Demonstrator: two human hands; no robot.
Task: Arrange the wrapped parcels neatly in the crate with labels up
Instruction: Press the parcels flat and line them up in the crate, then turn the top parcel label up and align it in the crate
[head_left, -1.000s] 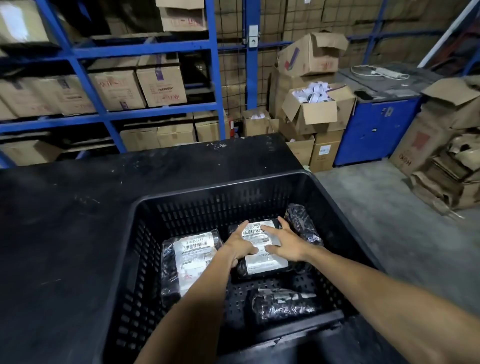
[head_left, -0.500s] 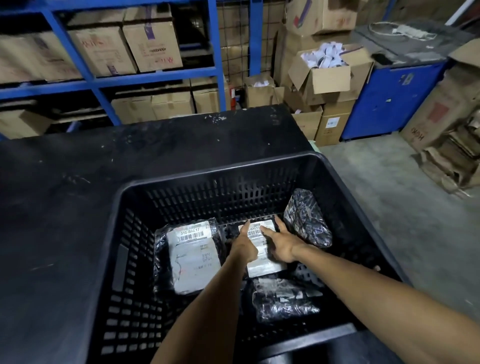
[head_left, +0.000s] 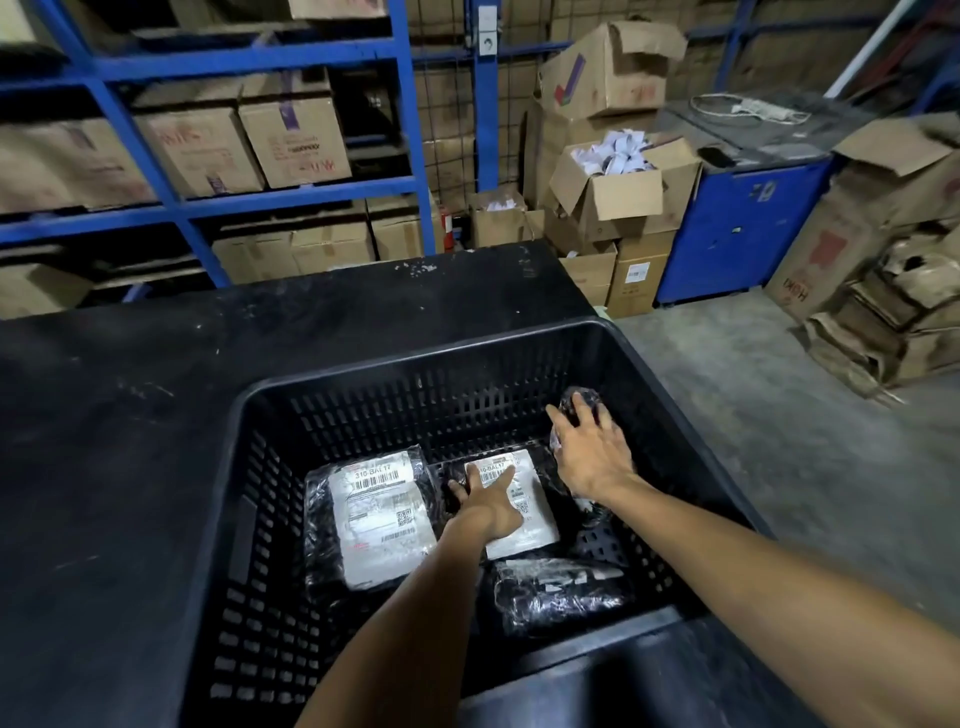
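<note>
The left hand (head_left: 488, 501) is laid flat, fingers extended, on the middle parcel (head_left: 524, 506), label up, inside the crate (head_left: 431, 384). The right hand (head_left: 589, 454) is spread over a dark parcel (head_left: 584, 400) at the crate's right wall. Another labelled parcel (head_left: 374, 514) lies left; one more (head_left: 561, 592) nearest the crate's near wall.

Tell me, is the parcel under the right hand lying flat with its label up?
No. The parcel leans against the crate wall, showing only black wrap; no label is visible. The right hand rests open on it.

Left hand (head_left: 488, 499) flat, fingers extended; right hand (head_left: 589, 457) spread.
</note>
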